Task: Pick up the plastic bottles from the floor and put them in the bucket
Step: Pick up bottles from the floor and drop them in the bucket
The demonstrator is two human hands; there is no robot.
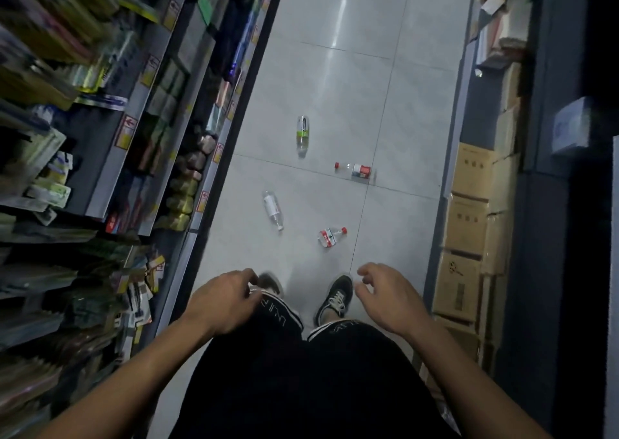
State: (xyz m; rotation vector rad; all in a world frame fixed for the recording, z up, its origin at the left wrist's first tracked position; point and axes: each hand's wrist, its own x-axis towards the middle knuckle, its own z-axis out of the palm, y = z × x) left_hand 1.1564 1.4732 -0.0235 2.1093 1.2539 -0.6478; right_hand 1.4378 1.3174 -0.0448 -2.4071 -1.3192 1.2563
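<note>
The floor point(335, 70) is showing pale grey tiles with thin dark joints; one clear bottle point(302, 132) is wearing a green-and-white label; two clear bottles point(355, 170) point(331, 236) are carrying red caps and red-and-white labels; a fourth point(273, 209) is bearing a white label; the shoes point(335, 299) are showing black with white laces; the boxes point(469, 224) are looking tan.

Narrow shop aisle, glossy grey tiled floor point(351, 80) — stocked shelves point(100, 120) left, stacked cardboard boxes point(469, 224) right, dim light
</note>
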